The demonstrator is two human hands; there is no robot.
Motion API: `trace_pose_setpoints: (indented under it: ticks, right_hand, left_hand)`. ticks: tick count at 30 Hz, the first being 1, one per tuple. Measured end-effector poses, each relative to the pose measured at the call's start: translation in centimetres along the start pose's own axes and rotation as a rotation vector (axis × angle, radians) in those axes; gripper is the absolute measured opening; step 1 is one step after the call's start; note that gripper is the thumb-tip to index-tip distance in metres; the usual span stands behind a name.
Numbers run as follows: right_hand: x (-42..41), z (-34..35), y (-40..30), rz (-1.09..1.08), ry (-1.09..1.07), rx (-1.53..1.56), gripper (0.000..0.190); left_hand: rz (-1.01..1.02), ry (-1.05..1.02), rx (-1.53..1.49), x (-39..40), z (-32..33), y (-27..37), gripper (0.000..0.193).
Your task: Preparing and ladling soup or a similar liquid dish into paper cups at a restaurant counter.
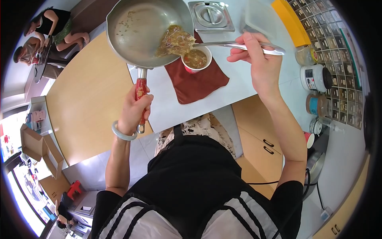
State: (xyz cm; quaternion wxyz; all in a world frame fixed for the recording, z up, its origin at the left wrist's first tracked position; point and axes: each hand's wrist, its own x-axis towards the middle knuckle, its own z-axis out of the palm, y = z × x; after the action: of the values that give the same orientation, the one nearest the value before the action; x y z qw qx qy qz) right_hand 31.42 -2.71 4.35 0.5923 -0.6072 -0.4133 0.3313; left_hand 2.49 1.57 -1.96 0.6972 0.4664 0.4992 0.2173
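Observation:
My left hand (134, 109) grips the red handle (141, 89) of a metal pan (140, 35), which is tilted towards a paper cup (197, 59). Chunky brown soup (174, 41) gathers at the pan's right side, close to the cup. More of the same soup fills much of the cup. In my right hand (258, 56) is a metal spoon (226, 44), its bowl end at the soup by the pan's rim and largely hidden. The cup stands on a folded brown cloth (197, 86) on the white counter (167, 113).
A lidded steel container (212, 18) and a clear plastic box (261, 18) stand behind. Several jars, such as a white tub (315, 77), line the right wall. A wooden tabletop (89, 98) and an open cardboard box (44, 149) lie left. Other people (56, 27) sit at far left.

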Motion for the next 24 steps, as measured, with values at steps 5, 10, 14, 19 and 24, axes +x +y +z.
trace_pose_setpoints:
  ticks: [5,10,14,19,24]
  right_hand:
    - [-1.3,-1.6,0.0,-0.002,0.044,-0.063,0.024]
    - [-3.6,-2.3,1.0,0.013,0.024,-0.16,0.023]
    - [-5.2,-3.7,2.1,-0.3,-0.192,-0.431,0.009]
    - [-6.9,-4.8,3.8,-1.122,-0.543,-1.031,0.018]
    - [-6.1,-4.2,3.0,-1.242,-0.387,-1.052,0.025]
  left_hand:
    - [0.008,0.017,0.005,0.4,-0.3,0.0,0.018]
    - [0.033,0.007,-0.026,0.8,-0.6,-0.4,0.019]
    - [0.024,0.023,-0.017,0.6,-0.6,-0.2,0.019]
    - [0.036,0.01,-0.005,0.4,-0.4,0.1,0.018]
    - [0.013,0.019,0.011,0.0,-0.2,0.2,0.018]
